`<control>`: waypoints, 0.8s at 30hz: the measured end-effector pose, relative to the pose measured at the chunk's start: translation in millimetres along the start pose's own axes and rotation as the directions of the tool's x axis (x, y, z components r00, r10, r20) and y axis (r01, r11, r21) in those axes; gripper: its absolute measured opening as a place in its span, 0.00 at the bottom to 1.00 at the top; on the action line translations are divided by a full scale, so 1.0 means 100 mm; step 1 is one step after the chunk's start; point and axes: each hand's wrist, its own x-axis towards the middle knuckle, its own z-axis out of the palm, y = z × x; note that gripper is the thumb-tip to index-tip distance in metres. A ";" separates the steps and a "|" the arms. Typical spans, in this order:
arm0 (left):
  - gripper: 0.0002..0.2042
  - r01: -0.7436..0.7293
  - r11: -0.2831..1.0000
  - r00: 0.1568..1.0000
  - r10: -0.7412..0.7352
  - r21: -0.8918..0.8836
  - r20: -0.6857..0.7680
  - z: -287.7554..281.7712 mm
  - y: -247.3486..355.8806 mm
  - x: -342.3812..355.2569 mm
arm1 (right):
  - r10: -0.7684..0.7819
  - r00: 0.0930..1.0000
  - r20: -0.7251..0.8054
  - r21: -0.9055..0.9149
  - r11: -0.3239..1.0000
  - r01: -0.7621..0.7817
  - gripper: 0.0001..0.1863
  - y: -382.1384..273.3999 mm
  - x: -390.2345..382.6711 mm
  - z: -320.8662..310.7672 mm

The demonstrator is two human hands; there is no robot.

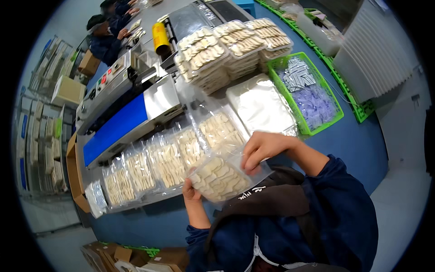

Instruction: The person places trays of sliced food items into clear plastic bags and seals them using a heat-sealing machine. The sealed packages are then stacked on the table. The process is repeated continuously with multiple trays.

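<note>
I hold a clear plastic bag with a tray of pale flat pieces close to my chest. My left hand grips its lower left corner from beneath. My right hand pinches the bag's upper right edge, fingers curled over the plastic. Just beyond the bag, a row of several similar bagged trays lies overlapping along the front of a sealing machine with a blue belt.
Stacks of unbagged trays stand at the back. A pile of empty clear bags lies beside a green basket of small sachets. A yellow roll sits by the machine. Other people work at far left. Cardboard boxes stand left.
</note>
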 end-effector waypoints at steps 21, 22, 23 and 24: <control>0.31 0.208 0.941 0.974 -0.175 -0.268 0.141 0.56 -0.59 0.80 | -0.079 0.072 -0.994 -0.079 0.997 0.012 0.08 1.22 -1.71 -2.04; 0.31 0.216 0.933 0.974 -0.183 -0.288 0.136 0.56 -0.61 0.80 | -0.069 0.115 -0.991 -0.046 0.981 0.189 0.07 0.91 -1.62 -1.80; 0.31 0.239 0.917 0.971 -0.221 -0.320 0.092 0.46 -0.64 0.83 | -0.057 0.157 -0.986 0.004 0.933 0.360 0.07 0.65 -1.52 -1.55; 0.31 0.247 0.921 0.968 -0.221 -0.300 0.120 0.45 -0.65 0.84 | -0.107 0.254 -0.961 -0.030 0.956 0.291 0.07 0.45 -1.43 -1.34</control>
